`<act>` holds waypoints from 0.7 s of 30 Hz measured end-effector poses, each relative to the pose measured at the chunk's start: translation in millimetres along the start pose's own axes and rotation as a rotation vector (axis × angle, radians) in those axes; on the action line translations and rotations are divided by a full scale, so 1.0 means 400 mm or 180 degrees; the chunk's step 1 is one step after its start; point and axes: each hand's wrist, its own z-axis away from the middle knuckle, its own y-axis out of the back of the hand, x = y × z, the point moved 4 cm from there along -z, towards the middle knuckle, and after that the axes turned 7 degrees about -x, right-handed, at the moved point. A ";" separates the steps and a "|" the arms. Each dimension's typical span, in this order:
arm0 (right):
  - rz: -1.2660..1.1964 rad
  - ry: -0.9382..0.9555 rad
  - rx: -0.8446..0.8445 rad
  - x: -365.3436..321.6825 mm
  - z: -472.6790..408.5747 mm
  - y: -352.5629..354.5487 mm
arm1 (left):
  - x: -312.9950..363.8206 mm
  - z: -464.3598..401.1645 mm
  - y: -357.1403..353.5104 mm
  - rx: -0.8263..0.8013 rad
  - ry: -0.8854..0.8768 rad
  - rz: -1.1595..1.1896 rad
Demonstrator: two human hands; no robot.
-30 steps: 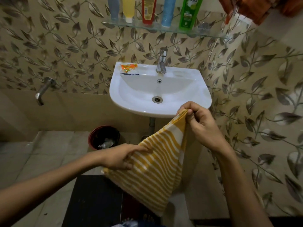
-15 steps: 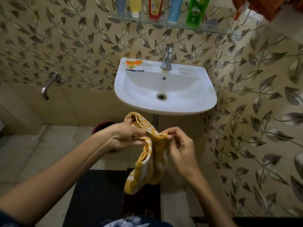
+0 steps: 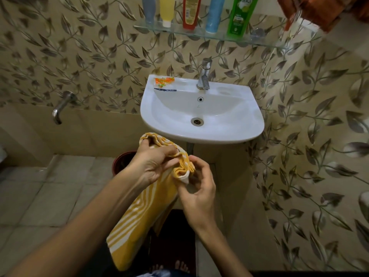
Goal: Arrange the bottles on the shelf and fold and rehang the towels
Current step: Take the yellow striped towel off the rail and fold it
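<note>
Two hands hold the yellow striped towel [image 3: 139,212] in front of the sink [image 3: 201,116], at its 6 o'clock. The left hand [image 3: 153,166] pinches the bunched top edge; the right hand [image 3: 197,188] pinches the matching corner, apparently to align layers for folding. The remainder hangs free.

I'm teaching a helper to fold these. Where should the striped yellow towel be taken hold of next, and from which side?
Probably the free bottom edge of the yellow towel, reached from below with the right hand. The left hand already pinches the bunched top corners, and the rest hangs loose down and left, so lifting that lower hem up to the top would make the next fold.
</note>
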 end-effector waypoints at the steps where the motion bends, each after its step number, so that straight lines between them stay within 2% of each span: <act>1: 0.0042 0.0013 0.0055 0.001 -0.013 0.005 | 0.004 0.002 0.007 0.0040 -0.0088 -0.0026; 4: 0.0162 0.0010 -0.0173 0.001 -0.060 0.037 | 0.024 0.009 0.039 0.0148 -0.0427 -0.0336; 7: 0.0292 0.0055 -0.0496 0.001 -0.114 0.079 | 0.043 0.020 0.077 0.0005 -0.0755 -0.1206; 9: 0.0369 0.0001 -0.0616 0.006 -0.151 0.102 | 0.065 0.038 0.088 -0.0047 -0.1160 -0.2504; 12: 0.0493 -0.0434 -0.0918 0.016 -0.196 0.121 | 0.097 0.045 0.091 0.0232 -0.2122 -0.4309; 14: 0.0505 -0.0549 -0.1113 0.013 -0.205 0.136 | 0.110 0.048 0.083 0.0276 -0.2612 -0.5167; 16: 0.0224 -0.0405 -0.1102 -0.006 -0.204 0.168 | 0.117 0.054 0.080 0.0228 -0.3035 -0.5381; 18: -0.0061 -0.0359 -0.1001 -0.016 -0.214 0.201 | 0.125 0.053 0.070 0.0024 -0.3272 -0.5151; 21: 0.0587 -0.0486 -0.1201 0.001 -0.227 0.217 | 0.099 0.013 0.057 -0.0563 -0.2630 -0.5223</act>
